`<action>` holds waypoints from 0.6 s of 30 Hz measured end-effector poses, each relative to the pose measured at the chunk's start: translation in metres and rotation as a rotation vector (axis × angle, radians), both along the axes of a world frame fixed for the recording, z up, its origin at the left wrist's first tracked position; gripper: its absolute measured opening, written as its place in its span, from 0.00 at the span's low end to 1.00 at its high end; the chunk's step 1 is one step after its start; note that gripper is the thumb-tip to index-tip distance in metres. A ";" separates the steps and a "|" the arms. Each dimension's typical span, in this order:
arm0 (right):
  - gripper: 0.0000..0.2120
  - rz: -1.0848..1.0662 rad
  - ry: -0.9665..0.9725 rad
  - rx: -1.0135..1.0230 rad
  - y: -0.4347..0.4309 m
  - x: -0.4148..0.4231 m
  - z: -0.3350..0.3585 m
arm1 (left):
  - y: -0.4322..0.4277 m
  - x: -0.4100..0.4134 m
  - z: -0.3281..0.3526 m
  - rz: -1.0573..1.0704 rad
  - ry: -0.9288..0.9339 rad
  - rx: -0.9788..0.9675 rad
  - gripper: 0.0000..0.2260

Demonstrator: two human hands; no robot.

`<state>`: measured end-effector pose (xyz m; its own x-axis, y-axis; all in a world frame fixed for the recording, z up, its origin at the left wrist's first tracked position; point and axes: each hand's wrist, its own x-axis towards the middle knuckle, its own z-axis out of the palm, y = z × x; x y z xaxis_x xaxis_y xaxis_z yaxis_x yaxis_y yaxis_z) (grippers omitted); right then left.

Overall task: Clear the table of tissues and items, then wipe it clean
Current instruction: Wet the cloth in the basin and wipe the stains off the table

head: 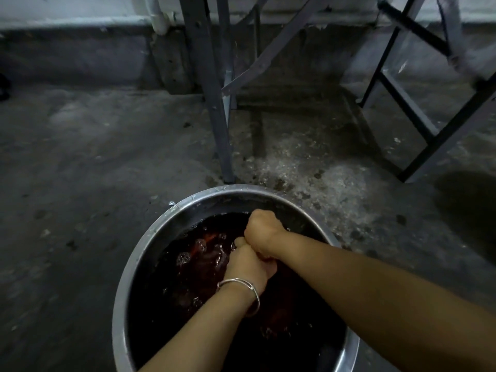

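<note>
Both the left hand [248, 267] and right hand [261, 232] have fingers curled tight on the reddish cloth [206, 252] sunk in the metal basin [198, 202], so the rinsing step seems in hand, and next it needs wringing out for wiping.

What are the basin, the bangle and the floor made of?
Basin: metal, probably steel or aluminium; dull silver wall with bright glints on the rim.
Bangle: polished silver-coloured metal, thin and shiny; which metal is unclear.
Floor: bare concrete by its look, grey, rough and stained.
</note>
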<state>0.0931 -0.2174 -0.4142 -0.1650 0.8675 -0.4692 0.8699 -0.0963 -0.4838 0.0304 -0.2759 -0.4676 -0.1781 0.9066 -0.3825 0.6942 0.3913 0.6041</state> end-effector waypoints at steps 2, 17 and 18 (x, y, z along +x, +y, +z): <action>0.11 -0.013 -0.023 0.016 0.001 -0.002 0.001 | -0.002 0.003 0.003 0.017 0.103 0.061 0.20; 0.10 -0.331 1.158 -0.478 0.013 0.019 0.013 | 0.000 -0.014 0.070 0.203 -1.244 -0.612 0.08; 0.09 -0.349 1.063 -0.430 0.013 0.017 0.013 | 0.000 -0.010 0.067 0.194 -1.160 -0.572 0.06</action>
